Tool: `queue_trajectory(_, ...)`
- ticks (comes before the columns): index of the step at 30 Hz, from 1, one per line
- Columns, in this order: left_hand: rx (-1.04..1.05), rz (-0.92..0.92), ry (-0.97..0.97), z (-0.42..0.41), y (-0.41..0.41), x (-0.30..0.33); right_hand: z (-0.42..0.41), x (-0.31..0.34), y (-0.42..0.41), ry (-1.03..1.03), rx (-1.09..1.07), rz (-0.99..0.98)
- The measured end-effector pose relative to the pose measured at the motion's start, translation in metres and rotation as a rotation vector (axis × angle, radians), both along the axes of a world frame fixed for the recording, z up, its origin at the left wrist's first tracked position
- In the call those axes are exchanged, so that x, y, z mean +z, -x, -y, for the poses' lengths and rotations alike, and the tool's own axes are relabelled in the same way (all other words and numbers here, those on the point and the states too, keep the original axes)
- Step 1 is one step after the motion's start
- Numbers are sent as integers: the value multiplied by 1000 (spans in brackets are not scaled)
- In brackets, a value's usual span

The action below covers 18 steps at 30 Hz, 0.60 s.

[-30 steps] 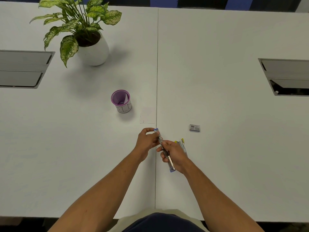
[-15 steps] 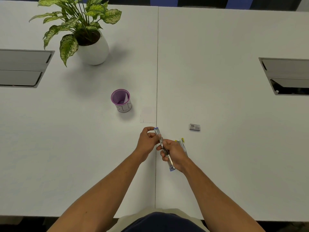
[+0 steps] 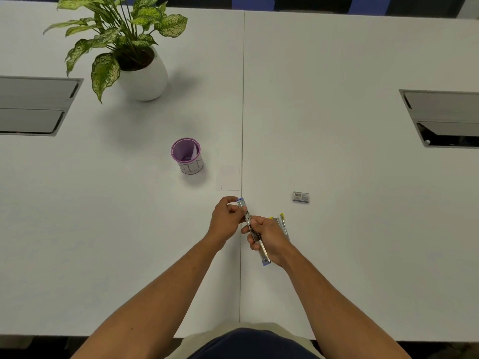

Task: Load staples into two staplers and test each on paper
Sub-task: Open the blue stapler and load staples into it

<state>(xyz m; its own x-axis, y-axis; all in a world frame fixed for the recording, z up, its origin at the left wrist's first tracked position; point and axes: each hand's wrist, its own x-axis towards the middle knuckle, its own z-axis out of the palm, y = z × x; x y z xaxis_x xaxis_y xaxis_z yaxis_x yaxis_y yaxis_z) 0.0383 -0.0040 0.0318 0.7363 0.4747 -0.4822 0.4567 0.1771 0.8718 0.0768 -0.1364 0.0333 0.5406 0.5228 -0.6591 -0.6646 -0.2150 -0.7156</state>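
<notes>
A slim metal stapler with blue ends point(image 3: 247, 216) is held over the table seam, opened out long. My right hand point(image 3: 267, 235) grips its lower half, and my left hand point(image 3: 226, 218) pinches its upper end near the blue tip. A second stapler with yellow ends point(image 3: 282, 224) lies on the table just right of my right hand, partly hidden by it. A small staple box with a barcode point(image 3: 301, 197) lies further right. A faint small white sheet of paper point(image 3: 229, 181) rests on the table beyond my hands.
A purple-rimmed paper cup point(image 3: 187, 155) holding a paper slip stands to the far left of my hands. A potted plant in a white pot point(image 3: 141, 76) is at the back left. Recessed cable hatches sit at the left point(image 3: 33, 106) and right point(image 3: 440, 117) edges.
Both hands stay almost still on the blue stapler; my left fingers shift slightly at its upper end.
</notes>
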Motion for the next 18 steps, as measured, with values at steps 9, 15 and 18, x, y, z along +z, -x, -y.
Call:
queue_trajectory(9,136,9,183,0,2,-3,-1,3,-1,5,12,8)
queue_trajectory(15,94,8,360,-5,2,0,2,5,-1,5,50,-12)
queue_trajectory(18,92,8,314,-5,2,0,0,7,0,6,44,-47)
